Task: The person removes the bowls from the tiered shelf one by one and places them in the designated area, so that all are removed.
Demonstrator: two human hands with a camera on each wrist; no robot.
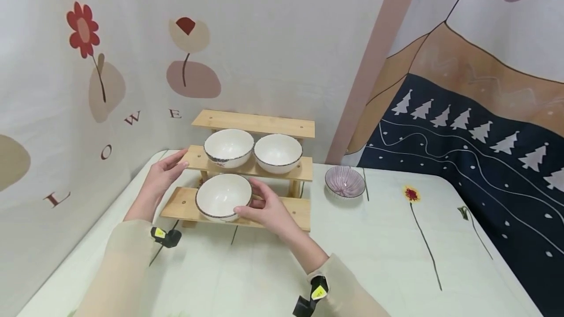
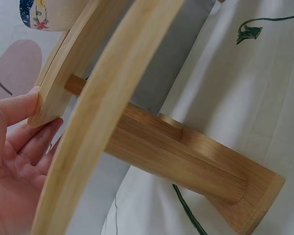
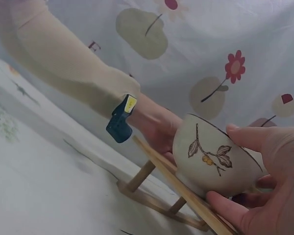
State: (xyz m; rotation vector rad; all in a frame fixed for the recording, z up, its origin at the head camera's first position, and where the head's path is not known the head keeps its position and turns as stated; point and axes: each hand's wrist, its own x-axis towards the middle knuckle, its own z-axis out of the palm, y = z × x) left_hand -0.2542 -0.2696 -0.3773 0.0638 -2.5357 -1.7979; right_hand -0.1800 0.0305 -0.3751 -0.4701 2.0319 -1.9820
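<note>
A three-tier wooden shelf rack stands on the table near the back curtain. My left hand grips the left end of its middle board; in the left wrist view the thumb lies on one face of that board and the fingers on the other. On the lowest board sits a white bowl with a dark rim. My right hand holds this bowl by its right side, thumb near the rim. The right wrist view shows a brown branch with leaves and a yellow flower on the bowl's outside.
Two more white bowls, a left one and a right one, stand side by side on the middle board. A small purple-striped bowl rests on the flower-printed tablecloth right of the rack. Printed curtains hang behind.
</note>
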